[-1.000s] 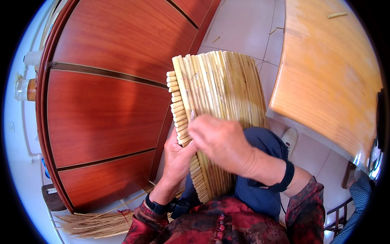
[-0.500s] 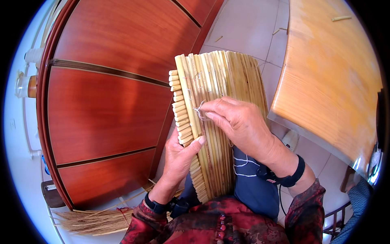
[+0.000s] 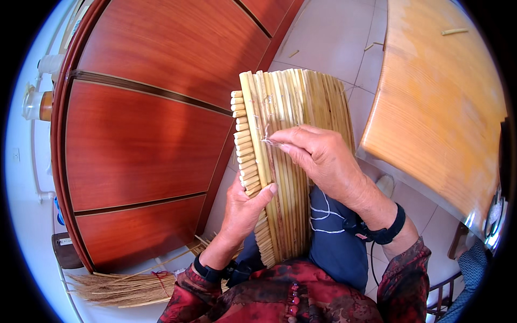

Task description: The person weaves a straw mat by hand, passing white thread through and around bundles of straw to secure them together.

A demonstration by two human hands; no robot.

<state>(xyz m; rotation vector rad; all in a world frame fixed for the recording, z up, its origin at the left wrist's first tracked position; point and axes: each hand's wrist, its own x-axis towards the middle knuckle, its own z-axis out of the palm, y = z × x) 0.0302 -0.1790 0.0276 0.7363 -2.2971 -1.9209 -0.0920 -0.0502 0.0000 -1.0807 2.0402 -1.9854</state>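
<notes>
Fingers of our right hand pinch a thin pale thread against the reed mat, which stands on our lap. Our left hand grips the mat's left edge, thumb on top; its other fingers are hidden behind. We cannot make out a needle. Loose straw lies by the wooden cabinet, cut off at the rim.

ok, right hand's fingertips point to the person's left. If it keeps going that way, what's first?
The right hand already pinches a thin thread against the reed mat. Straight on it would cross the mat's left edge strip, then probably the red wooden cabinet; depth is unclear.
</notes>
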